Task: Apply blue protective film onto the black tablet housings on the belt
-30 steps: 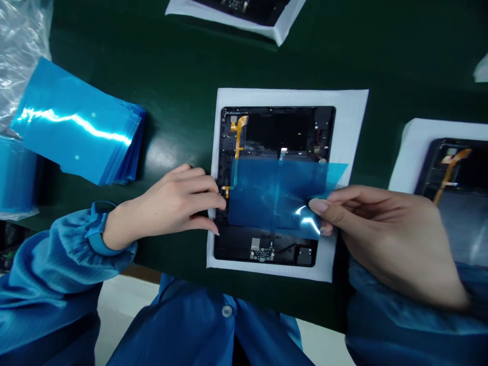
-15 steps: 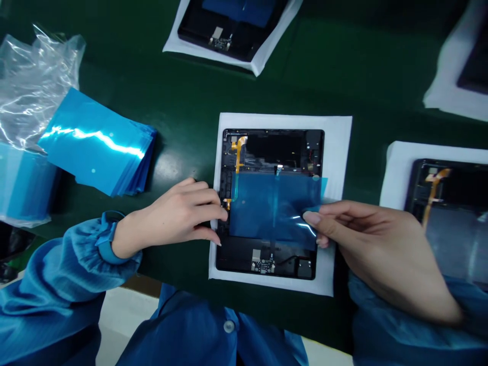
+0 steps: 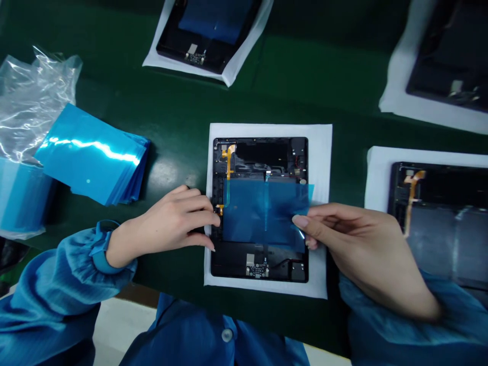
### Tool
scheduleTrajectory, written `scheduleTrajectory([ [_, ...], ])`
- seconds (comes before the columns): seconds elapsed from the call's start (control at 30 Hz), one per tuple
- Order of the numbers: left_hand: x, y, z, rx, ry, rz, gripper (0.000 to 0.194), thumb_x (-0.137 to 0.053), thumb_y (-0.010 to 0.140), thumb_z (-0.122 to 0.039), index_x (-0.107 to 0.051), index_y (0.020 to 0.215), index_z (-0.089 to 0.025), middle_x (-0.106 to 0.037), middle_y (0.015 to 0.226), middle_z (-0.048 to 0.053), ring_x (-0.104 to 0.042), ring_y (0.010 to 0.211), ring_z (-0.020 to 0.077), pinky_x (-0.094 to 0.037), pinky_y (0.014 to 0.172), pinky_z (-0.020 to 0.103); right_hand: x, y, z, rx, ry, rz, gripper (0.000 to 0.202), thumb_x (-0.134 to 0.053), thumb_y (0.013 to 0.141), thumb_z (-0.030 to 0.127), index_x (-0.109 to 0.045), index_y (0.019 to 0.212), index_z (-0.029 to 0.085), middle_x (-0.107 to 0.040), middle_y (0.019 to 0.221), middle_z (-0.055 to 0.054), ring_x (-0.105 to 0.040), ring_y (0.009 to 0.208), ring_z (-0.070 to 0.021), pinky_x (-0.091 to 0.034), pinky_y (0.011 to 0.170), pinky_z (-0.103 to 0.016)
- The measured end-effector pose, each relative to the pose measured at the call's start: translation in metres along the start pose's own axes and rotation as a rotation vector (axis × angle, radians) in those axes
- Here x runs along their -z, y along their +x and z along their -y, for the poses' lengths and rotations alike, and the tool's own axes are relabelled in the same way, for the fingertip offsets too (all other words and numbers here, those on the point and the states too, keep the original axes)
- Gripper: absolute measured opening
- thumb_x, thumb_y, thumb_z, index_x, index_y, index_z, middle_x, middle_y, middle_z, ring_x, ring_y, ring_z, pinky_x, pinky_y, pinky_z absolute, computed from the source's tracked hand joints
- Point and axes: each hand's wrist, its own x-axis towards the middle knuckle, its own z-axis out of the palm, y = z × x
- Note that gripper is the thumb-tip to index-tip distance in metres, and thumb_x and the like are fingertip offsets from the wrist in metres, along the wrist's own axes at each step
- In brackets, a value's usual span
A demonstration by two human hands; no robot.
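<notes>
An opened black tablet housing [image 3: 236, 262] lies on a white sheet [image 3: 318, 157] on the green table. A translucent blue film [image 3: 247, 213] covers its middle, and the film's right edge sticks out past the housing. My right hand [image 3: 343, 239] pinches that right edge between thumb and fingers. At the housing's left edge rests my left hand [image 3: 175, 221], its fingers apart, holding nothing; its fingertips touch the rim.
A stack of blue films [image 3: 91, 152] lies at the left, beside a clear plastic bag [image 3: 34, 112] with more films. Other housings on white sheets lie at the top [image 3: 209, 35], upper right [image 3: 450, 56] and right [image 3: 438, 193].
The view has shifted, so the housing and both hands appear slightly further left. My right hand still pinches the film, and the film's right part now overhangs the housing a little differently.
</notes>
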Motion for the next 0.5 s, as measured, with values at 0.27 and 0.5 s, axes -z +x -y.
scheduleTrajectory([
  [0.27, 0.0030, 0.0018, -0.0012, 0.021, 0.007, 0.038, 0.030, -0.072, 0.103, -0.045, -0.071, 0.114, -0.017, -0.076, 0.107, 0.007, -0.064, 0.097, 0.0215, -0.040, 0.084, 0.034, -0.0012, -0.0006, 0.0038, 0.037, 0.024, -0.014, 0.032, -0.098, 0.065, 0.047, -0.082, 0.076, 0.022, -0.069, 0.056, -0.003, -0.061, 0.046, -0.0156, -0.059, 0.048, -0.029],
  [0.5, 0.0018, 0.0012, -0.0008, 0.014, 0.017, 0.038, 0.029, -0.072, 0.104, -0.045, -0.070, 0.115, -0.018, -0.077, 0.108, 0.006, -0.067, 0.098, 0.0212, -0.043, 0.083, 0.035, -0.0007, -0.0008, 0.0033, 0.092, 0.002, -0.009, 0.024, -0.095, 0.071, 0.043, -0.083, 0.078, 0.023, -0.070, 0.058, -0.002, -0.063, 0.047, -0.0155, -0.061, 0.049, -0.028],
])
